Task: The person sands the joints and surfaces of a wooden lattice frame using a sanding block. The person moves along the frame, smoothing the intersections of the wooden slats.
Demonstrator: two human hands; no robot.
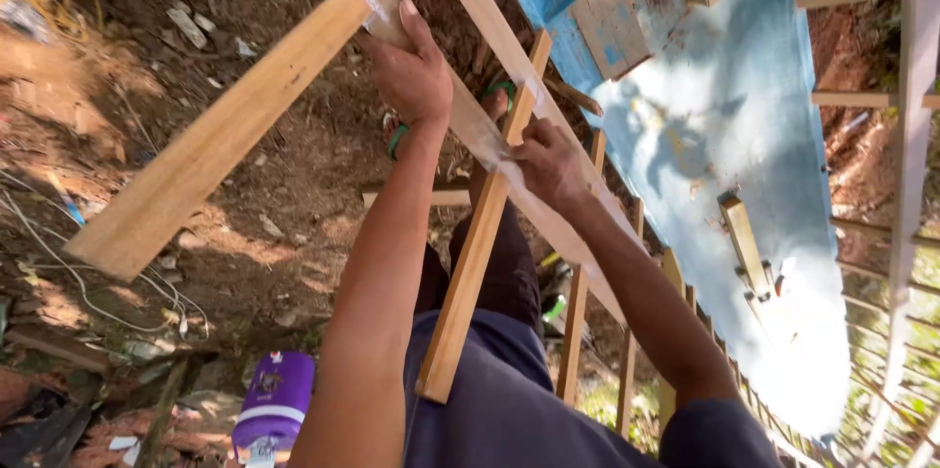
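I see my left hand (pixel 411 71) wrapped around a pale wooden rail (pixel 470 125), its fingers closed on the wood just below where a long wooden slat (pixel 225 120) crosses it. My right hand (pixel 550 166) sits lower on the same rail, fingers clamped on it right where a shorter slat (pixel 477 243) meets it; clear shiny tape or film seems to wrap the rail at both crossings. More slats (pixel 578 316) hang in a row further along, so this reads as a ladder-like frame held up over bare earth.

To do this well, I judge that I should keep both grips firm close to the joints, hold the rail steady so the short slat stays square to it, and press any wrapping flat and tight before easing a hand off.

As for packages: a purple bottle (pixel 272 409) with a white band lies on the ground at lower left, beside my left arm. A blue painted board (pixel 725 135), smeared white, lies at right with small wood blocks (pixel 744 243) on it. White cords (pixel 88 282) trail over the dirt at left.
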